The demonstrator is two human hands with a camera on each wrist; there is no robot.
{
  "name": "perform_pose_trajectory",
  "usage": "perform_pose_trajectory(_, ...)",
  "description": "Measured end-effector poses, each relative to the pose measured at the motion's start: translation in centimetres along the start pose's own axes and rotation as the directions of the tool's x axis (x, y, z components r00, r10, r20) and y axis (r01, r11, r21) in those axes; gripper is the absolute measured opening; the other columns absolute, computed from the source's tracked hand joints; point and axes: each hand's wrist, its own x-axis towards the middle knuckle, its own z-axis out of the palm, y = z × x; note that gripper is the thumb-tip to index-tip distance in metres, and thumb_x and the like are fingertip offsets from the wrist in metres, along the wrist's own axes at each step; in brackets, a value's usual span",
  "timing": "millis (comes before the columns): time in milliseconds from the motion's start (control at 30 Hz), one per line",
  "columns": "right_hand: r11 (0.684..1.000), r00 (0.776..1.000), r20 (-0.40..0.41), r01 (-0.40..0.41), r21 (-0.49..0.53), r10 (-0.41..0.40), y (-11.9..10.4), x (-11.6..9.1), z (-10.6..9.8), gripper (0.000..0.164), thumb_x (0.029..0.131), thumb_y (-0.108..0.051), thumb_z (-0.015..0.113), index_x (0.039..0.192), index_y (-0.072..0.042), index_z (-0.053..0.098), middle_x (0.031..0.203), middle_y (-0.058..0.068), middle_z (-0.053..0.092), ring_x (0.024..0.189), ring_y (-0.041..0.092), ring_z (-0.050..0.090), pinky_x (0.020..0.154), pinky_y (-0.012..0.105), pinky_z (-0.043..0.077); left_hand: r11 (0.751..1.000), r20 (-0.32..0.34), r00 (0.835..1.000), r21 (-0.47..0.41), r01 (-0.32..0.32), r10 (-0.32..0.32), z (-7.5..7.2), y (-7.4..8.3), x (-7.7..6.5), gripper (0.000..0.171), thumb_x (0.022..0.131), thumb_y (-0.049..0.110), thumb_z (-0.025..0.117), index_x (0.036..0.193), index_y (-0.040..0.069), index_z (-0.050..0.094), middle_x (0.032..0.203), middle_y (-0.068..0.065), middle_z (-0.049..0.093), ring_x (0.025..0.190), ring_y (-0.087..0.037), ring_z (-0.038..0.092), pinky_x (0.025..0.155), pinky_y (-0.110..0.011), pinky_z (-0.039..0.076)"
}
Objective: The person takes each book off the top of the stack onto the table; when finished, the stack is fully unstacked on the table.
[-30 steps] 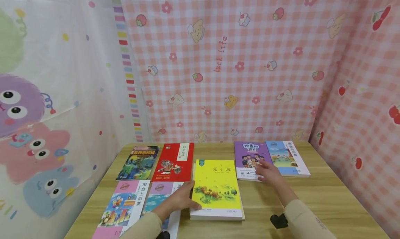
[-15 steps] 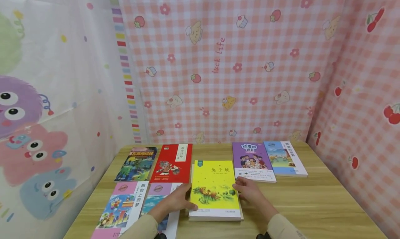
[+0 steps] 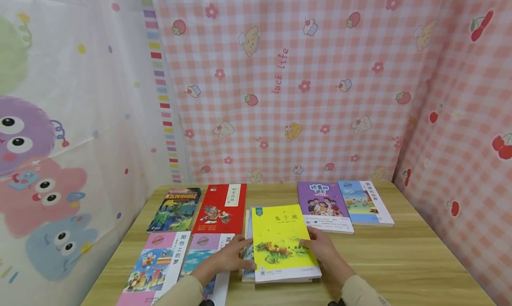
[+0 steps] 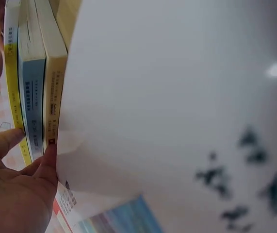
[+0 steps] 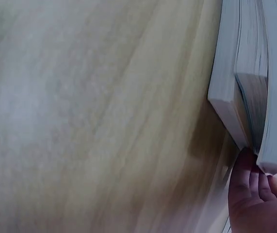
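Note:
A yellow paperback book [image 3: 280,244] lies on top of a small stack, shifted to the right and slightly turned. My right hand [image 3: 323,249] grips its right edge, thumb on the cover; in the right wrist view, fingers reach beneath its corner. At the left side, my left hand [image 3: 229,256] touches the stack. The left wrist view shows its thumb against the yellow spine and fingers against the lower spines. Beneath the yellow book are a blue-spined book [image 4: 33,102] and a cream-spined book [image 4: 54,97].
Left of the stack lie a dinosaur book [image 3: 176,210], a red book [image 3: 220,210], a pink-and-white book [image 3: 154,266] and another pink-and-blue book [image 3: 200,257], partly covered by my arm. Behind right are a purple book [image 3: 323,206] and a light-blue book [image 3: 364,201] on the wooden table [image 3: 408,257].
My right hand has come from the purple book to the yellow book's right edge. The yellow book has slid right and turned slightly, exposing a blue book beneath. My left hand stays at the stack.

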Motion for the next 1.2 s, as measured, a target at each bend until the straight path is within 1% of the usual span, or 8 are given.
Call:
perform_pose_trajectory(100, 1.000, 1.000, 0.009, -0.002, 0.015, 0.002, 0.1, 0.1, -0.3, 0.055, 0.092, 0.003, 0.062, 0.142, 0.013, 0.041, 0.123, 0.027, 0.058, 0.100, 0.029, 0.061, 0.091, 0.045, 0.052, 0.999, -0.001, 1.000, 0.033, -0.017, 0.017, 0.0, 0.1, -0.2, 0.078, 0.084, 0.041, 0.077, 0.149, 0.010, 0.046, 0.142, -0.012, 0.039, 0.122, -0.031, 0.042, 0.105, -0.060, 0.037)
perform_pose_trajectory(200, 1.000, 1.000, 0.024, 0.001, 0.024, -0.001, 0.0, 0.1, -0.5, 0.052, 0.092, 0.005, 0.061, 0.140, 0.015, 0.044, 0.117, 0.025, 0.061, 0.095, 0.026, 0.064, 0.084, 0.040, 0.055, 0.998, -0.004, 0.999, 0.034, -0.045, 0.046, -0.1, 0.2, -0.3, 0.076, 0.087, 0.035, 0.076, 0.148, 0.004, 0.044, 0.138, -0.012, 0.042, 0.121, -0.030, 0.043, 0.105, -0.059, 0.037)
perform_pose_trajectory(333, 0.997, 0.998, 0.058, -0.020, 0.076, 0.016, 0.1, 0.1, -0.9, 0.048, 0.093, 0.005, 0.059, 0.138, 0.015, 0.046, 0.114, 0.024, 0.065, 0.089, 0.026, 0.067, 0.079, 0.040, 0.057, 0.998, -0.009, 0.999, 0.028, -0.049, 0.049, 0.0, 0.3, -0.3, 0.077, 0.085, 0.027, 0.079, 0.148, 0.002, 0.043, 0.137, -0.012, 0.042, 0.121, -0.031, 0.044, 0.106, -0.060, 0.036)
perform_pose_trajectory(467, 0.988, 0.992, 0.112, -0.069, 0.141, 0.053, 0.2, 0.2, -1.3, 0.048, 0.095, 0.006, 0.057, 0.141, 0.013, 0.044, 0.113, 0.024, 0.067, 0.088, 0.028, 0.069, 0.078, 0.042, 0.058, 0.999, -0.020, 0.999, 0.037, -0.026, 0.027, 0.1, 0.2, 0.0, 0.079, 0.084, 0.026, 0.081, 0.149, 0.005, 0.043, 0.140, -0.013, 0.041, 0.122, -0.031, 0.044, 0.106, -0.060, 0.036)
perform_pose_trajectory(667, 0.987, 0.986, 0.124, -0.125, 0.100, 0.112, -0.3, 0.2, -1.7, 0.052, 0.096, 0.001, 0.058, 0.145, 0.008, 0.042, 0.113, 0.023, 0.067, 0.088, 0.028, 0.069, 0.076, 0.041, 0.058, 0.999, -0.028, 1.000, 0.035, -0.004, 0.005, 0.2, 0.0, 0.2, 0.080, 0.083, 0.027, 0.081, 0.150, 0.007, 0.043, 0.143, -0.013, 0.040, 0.126, -0.032, 0.043, 0.106, -0.061, 0.035)
perform_pose_trajectory(867, 0.991, 0.987, 0.120, -0.120, 0.065, 0.111, -0.8, 0.2, -2.2, 0.056, 0.095, -0.001, 0.060, 0.146, 0.007, 0.040, 0.112, 0.021, 0.067, 0.089, 0.028, 0.069, 0.075, 0.042, 0.058, 0.999, -0.033, 0.999, 0.031, 0.022, -0.021, 0.1, 0.0, 0.3, 0.082, 0.082, 0.028, 0.082, 0.150, 0.006, 0.042, 0.145, -0.014, 0.039, 0.127, -0.032, 0.042, 0.107, -0.061, 0.034)
perform_pose_trajectory(1000, 0.992, 0.986, 0.125, -0.117, 0.036, 0.112, -1.1, 0.1, -2.6, 0.058, 0.095, -0.003, 0.061, 0.147, 0.005, 0.040, 0.113, 0.020, 0.067, 0.087, 0.027, 0.069, 0.074, 0.042, 0.058, 0.999, -0.034, 0.999, 0.039, 0.019, -0.017, 0.0, 0.2, 0.2, 0.082, 0.082, 0.027, 0.082, 0.150, 0.005, 0.042, 0.145, -0.015, 0.039, 0.128, -0.033, 0.042, 0.107, -0.061, 0.034)
perform_pose_trajectory(1200, 0.990, 0.981, 0.148, -0.135, 0.041, 0.127, -1.4, -0.2, -3.0, 0.062, 0.095, -0.003, 0.062, 0.150, 0.002, 0.036, 0.116, 0.021, 0.064, 0.087, 0.027, 0.068, 0.075, 0.044, 0.058, 1.000, -0.028, 1.000, 0.029, 0.005, -0.005, 0.0, 0.2, 0.2, 0.082, 0.082, 0.025, 0.082, 0.150, 0.004, 0.041, 0.144, -0.015, 0.039, 0.127, -0.033, 0.042, 0.107, -0.061, 0.034)
